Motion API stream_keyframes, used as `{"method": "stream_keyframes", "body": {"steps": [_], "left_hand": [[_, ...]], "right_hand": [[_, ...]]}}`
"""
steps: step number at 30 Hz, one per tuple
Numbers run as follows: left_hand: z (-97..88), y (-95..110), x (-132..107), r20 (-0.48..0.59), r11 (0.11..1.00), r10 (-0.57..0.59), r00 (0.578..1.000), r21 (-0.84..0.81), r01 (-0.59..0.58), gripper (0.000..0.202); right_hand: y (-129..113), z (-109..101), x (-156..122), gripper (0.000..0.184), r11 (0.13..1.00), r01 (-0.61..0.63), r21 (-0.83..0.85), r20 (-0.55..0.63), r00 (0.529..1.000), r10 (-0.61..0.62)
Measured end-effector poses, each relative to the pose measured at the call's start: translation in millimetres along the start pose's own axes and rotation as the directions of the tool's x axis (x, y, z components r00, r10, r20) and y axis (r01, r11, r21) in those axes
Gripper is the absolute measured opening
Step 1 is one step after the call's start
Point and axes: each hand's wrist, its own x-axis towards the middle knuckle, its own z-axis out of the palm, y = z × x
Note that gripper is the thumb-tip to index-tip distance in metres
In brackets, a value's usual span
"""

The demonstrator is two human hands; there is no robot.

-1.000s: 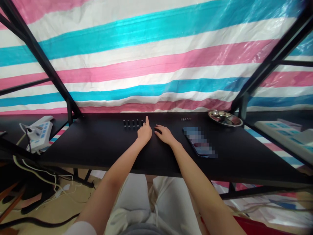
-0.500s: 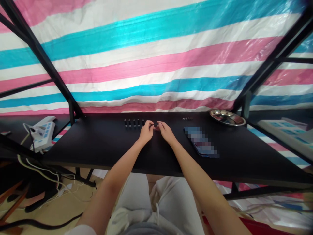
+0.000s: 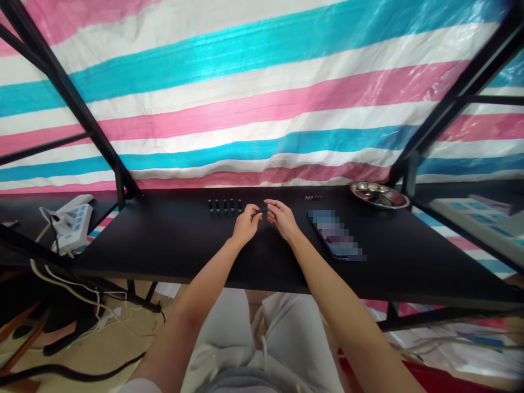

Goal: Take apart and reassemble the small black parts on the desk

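My left hand [image 3: 246,222] and my right hand [image 3: 281,218] meet above the middle of the black table [image 3: 172,240]. Both pinch a small dark piece [image 3: 262,210] held between their fingertips; its exact shape is too small to make out. Just left of my hands, a row of several small black upright pieces [image 3: 224,206] stands on the tabletop. A second group of tiny dark pieces [image 3: 313,197] lies farther right near the back edge.
A phone [image 3: 335,240] lies flat to the right of my hands. A metal dish [image 3: 379,195] sits at the back right corner. A white power strip [image 3: 71,225] with cables rests at the left. Black frame posts rise on both sides before a striped tarp.
My left hand stopped pointing at the row and closed. Both hands came together, lifted slightly off the table and now pinch the small dark piece between them.
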Motion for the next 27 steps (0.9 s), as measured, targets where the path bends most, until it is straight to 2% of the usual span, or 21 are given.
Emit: {"method": "stream_keyframes", "body": {"steps": [3, 9, 16, 19, 23, 27], "left_hand": [[-3.8, 2, -2, -0.020, 0.988, 0.033, 0.999, 0.150, -0.030, 0.012], [-8.1, 11, -3, -0.052, 0.935, 0.004, 0.999, 0.353, 0.014, 0.019], [-8.0, 17, -4, -0.113, 0.887, -0.042, 0.993, 0.452, 0.089, 0.028], [-6.9, 15, -3, -0.146, 0.892, -0.061, 0.987, 0.436, 0.120, 0.036], [-7.1, 8, 0, -0.207, 0.938, -0.090, 0.974, 0.312, 0.153, 0.045], [-8.6, 3, 3, -0.264, 0.974, -0.144, 0.954, 0.130, 0.184, 0.041]], "right_hand": [[0, 1, 0, 0.030, 1.000, -0.002, 0.018, 0.005, 1.000, 0.002], [1, 3, -1, 0.032, 1.000, 0.022, 0.017, 0.016, 1.000, -0.022], [-2, 9, -4, 0.032, 0.999, 0.025, -0.019, 0.031, 0.999, -0.025], [-2, 10, -5, 0.031, 1.000, 0.019, 0.000, 0.044, 0.999, -0.019], [0, 7, -3, 0.029, 1.000, 0.018, 0.008, 0.031, 0.999, -0.018], [0, -2, 3, 0.024, 0.999, 0.037, -0.013, -0.067, 0.997, -0.038]]}}
